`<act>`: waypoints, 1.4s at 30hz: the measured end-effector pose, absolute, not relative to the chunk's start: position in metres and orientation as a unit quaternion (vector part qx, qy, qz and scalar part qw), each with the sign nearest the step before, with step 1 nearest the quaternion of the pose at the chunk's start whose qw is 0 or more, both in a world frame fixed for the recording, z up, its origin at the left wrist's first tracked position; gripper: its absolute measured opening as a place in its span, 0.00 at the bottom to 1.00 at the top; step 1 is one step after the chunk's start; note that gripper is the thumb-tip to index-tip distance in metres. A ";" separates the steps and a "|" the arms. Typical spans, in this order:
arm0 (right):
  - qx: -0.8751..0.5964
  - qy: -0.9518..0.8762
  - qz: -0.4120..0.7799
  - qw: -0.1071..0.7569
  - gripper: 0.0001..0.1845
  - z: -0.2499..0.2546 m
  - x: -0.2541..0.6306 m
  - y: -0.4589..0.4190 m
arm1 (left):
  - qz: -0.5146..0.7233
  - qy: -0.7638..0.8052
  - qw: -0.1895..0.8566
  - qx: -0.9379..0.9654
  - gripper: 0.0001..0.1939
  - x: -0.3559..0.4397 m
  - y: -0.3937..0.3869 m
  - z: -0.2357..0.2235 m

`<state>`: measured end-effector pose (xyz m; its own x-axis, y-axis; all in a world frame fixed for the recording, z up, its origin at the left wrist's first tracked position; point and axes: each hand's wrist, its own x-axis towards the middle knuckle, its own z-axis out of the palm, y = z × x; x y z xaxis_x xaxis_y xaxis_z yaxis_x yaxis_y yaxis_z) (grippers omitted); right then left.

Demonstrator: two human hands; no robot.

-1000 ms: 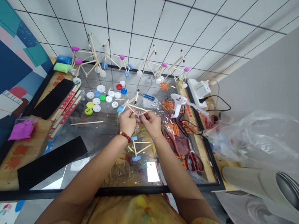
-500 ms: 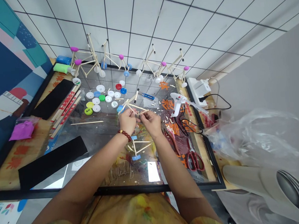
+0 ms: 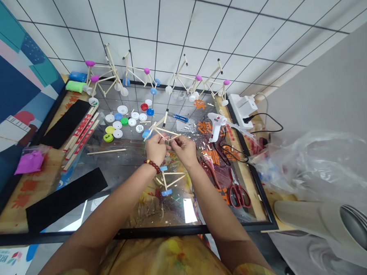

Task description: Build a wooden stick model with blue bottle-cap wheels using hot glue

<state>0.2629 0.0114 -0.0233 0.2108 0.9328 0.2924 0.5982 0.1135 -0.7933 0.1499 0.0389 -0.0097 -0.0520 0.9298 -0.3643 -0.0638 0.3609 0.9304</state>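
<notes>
My left hand (image 3: pixel 156 149) and my right hand (image 3: pixel 185 149) are closed together on a small frame of thin wooden sticks (image 3: pixel 162 129) held above the glass tabletop (image 3: pixel 120 165). The frame carries a blue bottle cap at its left end and a black-tipped stick pointing up. A red bead bracelet circles my left wrist. Below my hands lies another stick piece with blue caps (image 3: pixel 169 181). Several loose bottle caps (image 3: pixel 124 118) in white, blue, green, yellow and red lie beyond my hands.
Finished stick models (image 3: pixel 156 79) line the tiled wall. A white glue gun (image 3: pixel 216 125), power strip (image 3: pixel 245 106), red scissors (image 3: pixel 239 194) and pliers sit right. Chopstick packs (image 3: pixel 80 134), black strips (image 3: pixel 65 197), purple clay (image 3: pixel 29 161) lie left. Plastic bag (image 3: pixel 308 164) far right.
My hands and the stick frame stay almost where they were. The view has shifted slightly, so everything sits a little lower and to the left.
</notes>
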 end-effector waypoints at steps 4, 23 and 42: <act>-0.634 -0.599 0.188 0.453 0.09 -0.020 0.262 0.011 | 0.428 0.569 0.595 0.373 0.15 0.137 0.020 0.005; -0.613 -0.576 0.234 0.487 0.12 -0.022 0.264 0.018 | 0.369 0.386 0.352 0.769 0.41 0.057 0.091 0.012; -0.649 -0.558 0.225 0.466 0.12 -0.022 0.262 0.023 | 0.346 0.422 0.243 0.802 0.43 0.063 0.055 0.005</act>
<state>0.2624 0.0228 -0.0223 0.2758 0.9340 0.2271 0.5140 0.0563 -0.8560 0.0630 0.0551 0.0048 0.4041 0.8451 0.3499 0.5086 -0.5256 0.6820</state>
